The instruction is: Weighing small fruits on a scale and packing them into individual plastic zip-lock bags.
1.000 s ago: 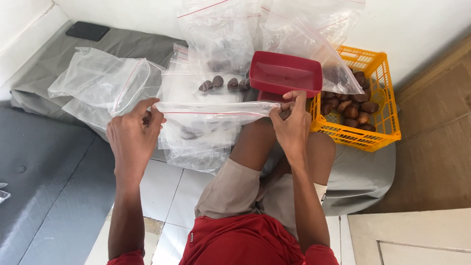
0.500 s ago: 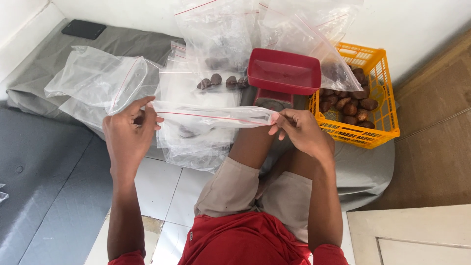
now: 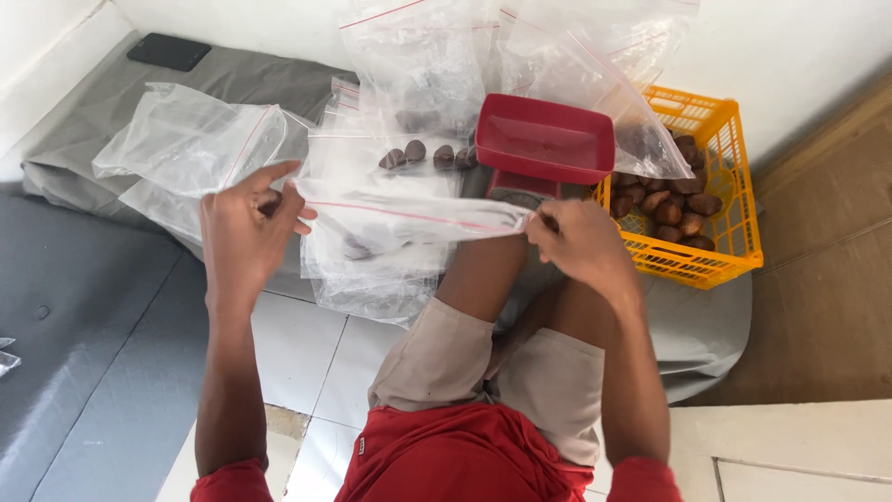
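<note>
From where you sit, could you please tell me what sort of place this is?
Probably a home floor used as a small packing spot. The person sits on pale floor tiles by a white wall, with a yellow basket of brown fruit, a red scale tray and many clear zip bags spread on grey cloth.

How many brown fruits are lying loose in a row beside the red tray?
4 brown fruits lie in a row left of the red tray: at and. More may be hidden under the clear bags.
</note>
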